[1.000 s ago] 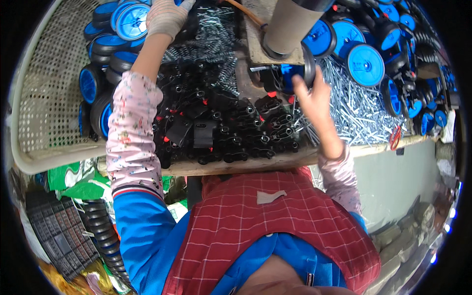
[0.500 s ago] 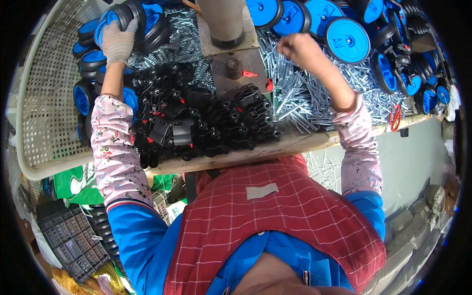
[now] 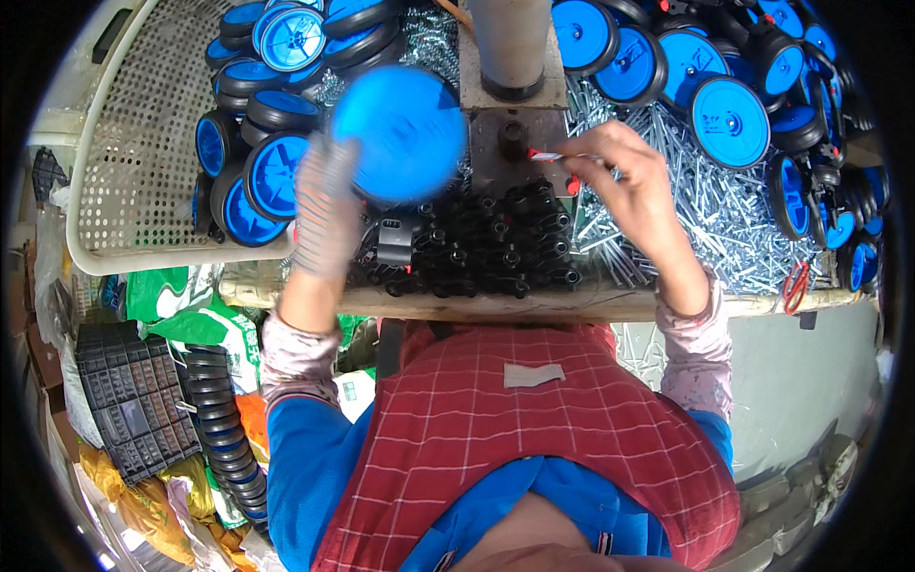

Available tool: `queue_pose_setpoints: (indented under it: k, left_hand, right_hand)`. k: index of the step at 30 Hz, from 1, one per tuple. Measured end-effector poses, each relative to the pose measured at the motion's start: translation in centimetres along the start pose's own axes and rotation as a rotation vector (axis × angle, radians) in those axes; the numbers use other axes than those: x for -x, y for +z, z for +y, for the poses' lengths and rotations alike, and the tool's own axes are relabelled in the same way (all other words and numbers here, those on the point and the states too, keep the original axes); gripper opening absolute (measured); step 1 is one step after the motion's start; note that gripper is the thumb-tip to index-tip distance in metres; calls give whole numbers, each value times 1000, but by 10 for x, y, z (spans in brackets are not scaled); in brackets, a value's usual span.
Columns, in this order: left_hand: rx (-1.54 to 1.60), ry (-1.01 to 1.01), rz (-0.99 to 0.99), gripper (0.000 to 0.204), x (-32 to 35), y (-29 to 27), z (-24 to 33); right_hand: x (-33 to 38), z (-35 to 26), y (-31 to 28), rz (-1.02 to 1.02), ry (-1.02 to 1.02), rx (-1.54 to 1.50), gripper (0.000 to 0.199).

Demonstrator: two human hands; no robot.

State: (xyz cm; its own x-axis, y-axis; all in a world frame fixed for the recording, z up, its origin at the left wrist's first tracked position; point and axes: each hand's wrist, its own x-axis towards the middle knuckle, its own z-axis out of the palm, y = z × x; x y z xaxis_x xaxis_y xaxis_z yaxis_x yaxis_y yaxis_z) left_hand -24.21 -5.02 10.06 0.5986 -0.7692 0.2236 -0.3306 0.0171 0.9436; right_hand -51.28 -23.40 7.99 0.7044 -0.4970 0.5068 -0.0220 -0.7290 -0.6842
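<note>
Blue wheel (image 3: 400, 133): raised in the left hand, to the left of the grey column (image 3: 510, 43) and nearer the body, its outline blurred. In descending order of size, with places given from the column:

Wooden bench (image 3: 457, 303), front edge on the body side. Pale perforated basket (image 3: 124, 191), far left. Black-rimmed blue wheels in two piles, one to the left (image 3: 291, 40), beside the basket, the other to the right (image 3: 729, 122). Loose metal rods (image 3: 705, 219), heaped to the right, on the body side of the right pile. Black plastic parts (image 3: 457, 257), crowded together on the body side and to the left. Dark metal plate (image 3: 486, 148), directly on the body side of the column's foot. Gloved left hand (image 3: 324, 205), to the left, fingers blurred but closed on the wheel's edge; exact thumb position impossible to tell. Bare right hand (image 3: 634, 181), to the right, thumb and forefinger pinched on a thin pin. Red-handled tool (image 3: 797, 288), far right, at the bench edge. Short dark peg (image 3: 513, 135), upright on the plate. Thin pin (image 3: 553, 156), red-ended, with the red end close to the peg; contact impossible to tell.
</note>
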Motion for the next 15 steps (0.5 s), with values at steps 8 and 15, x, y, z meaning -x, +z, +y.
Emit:
queue_pose_setpoints:
  k: [8,15]
  left_hand:
    - [545,-397,-281,53,48,39,-6]
    - [670,-442,-537,50,43,30,4]
  right_hand:
    - [-15,-43,41,-140,-420,418,42]
    - [-23,-79,35,-529,-329,175,92]
